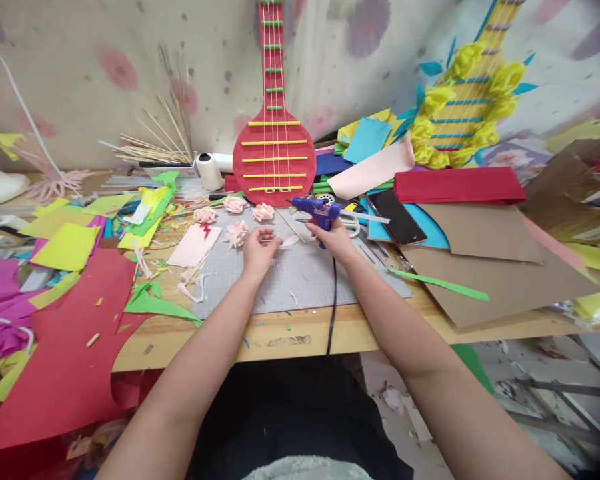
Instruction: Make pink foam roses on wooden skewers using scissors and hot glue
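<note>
My right hand (334, 239) is wrapped round the handle of a blue hot glue gun (318, 209). Its nozzle points left, a pale glue stick juts out at the back, and a black cord hangs over the table edge. To the left, my left hand (261, 252) pinches the end of a small pale paper petal (290, 241) above the grey cutting mat (280, 290). Pink paper roses (263, 212) lie at the mat's far edge, and one more rose (238, 233) sits beside my left fingers. Between the hands and the roses lies a thin wooden stick (291, 225).
A red paper lute (274, 160) leans on the wall behind. Yellow and red paper scraps (75, 320) crowd the left. On the right are a phone (397, 217), brown card (495, 287) and a yellow-flowered instrument (463, 113). Bamboo sticks (155, 150) stand at the back left.
</note>
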A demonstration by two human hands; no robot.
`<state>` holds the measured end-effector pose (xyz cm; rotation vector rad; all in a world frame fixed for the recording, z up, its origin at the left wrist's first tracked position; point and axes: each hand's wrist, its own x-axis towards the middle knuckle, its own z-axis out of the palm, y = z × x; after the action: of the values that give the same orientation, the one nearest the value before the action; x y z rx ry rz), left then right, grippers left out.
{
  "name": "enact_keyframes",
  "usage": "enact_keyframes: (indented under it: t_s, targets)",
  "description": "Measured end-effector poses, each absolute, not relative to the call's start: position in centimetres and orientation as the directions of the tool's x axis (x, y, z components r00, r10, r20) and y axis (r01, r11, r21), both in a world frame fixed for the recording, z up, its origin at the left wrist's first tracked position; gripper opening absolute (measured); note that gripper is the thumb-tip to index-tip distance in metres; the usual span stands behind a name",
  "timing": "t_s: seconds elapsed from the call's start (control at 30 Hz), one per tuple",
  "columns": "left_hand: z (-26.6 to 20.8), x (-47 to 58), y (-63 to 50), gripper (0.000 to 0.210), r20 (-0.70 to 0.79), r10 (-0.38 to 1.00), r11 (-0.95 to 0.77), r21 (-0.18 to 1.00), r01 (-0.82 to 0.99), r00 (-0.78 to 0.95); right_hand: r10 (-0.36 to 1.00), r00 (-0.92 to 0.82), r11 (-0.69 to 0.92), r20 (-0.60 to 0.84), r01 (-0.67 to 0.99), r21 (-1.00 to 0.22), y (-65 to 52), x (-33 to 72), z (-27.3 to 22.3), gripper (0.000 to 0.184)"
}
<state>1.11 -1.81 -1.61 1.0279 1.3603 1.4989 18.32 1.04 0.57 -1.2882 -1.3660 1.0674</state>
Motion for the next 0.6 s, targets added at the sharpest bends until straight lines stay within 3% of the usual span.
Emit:
enact_keyframes:
  t_s: [0.2,0.4,0.6]
  targets:
    - [-1.9,0.5,-1.7,0.028,0.021,0.93,-0.057,0.995,-0.087,-0.368,0.958,-0.286,0.132,0.032,0.339,-0.931,1.2,21.9,1.6,0.038]
    - [-1.8,0.5,-1.8,0.025,-0.01,0.926,-0.05,0.988,-0.148,-0.378,0.962,-0.274,0.113,-0.018,0.453,-0.885,0.7,21.2,2.0,0.037]
    - [-2.0,0.5,-1.6,0.026,-0.013,0.928,-0.044,0.989,-0.143,-0.373,0.954,-0.288,0.205,0.083,0.425,-0.882,0.6,20.7,1.8,0.034]
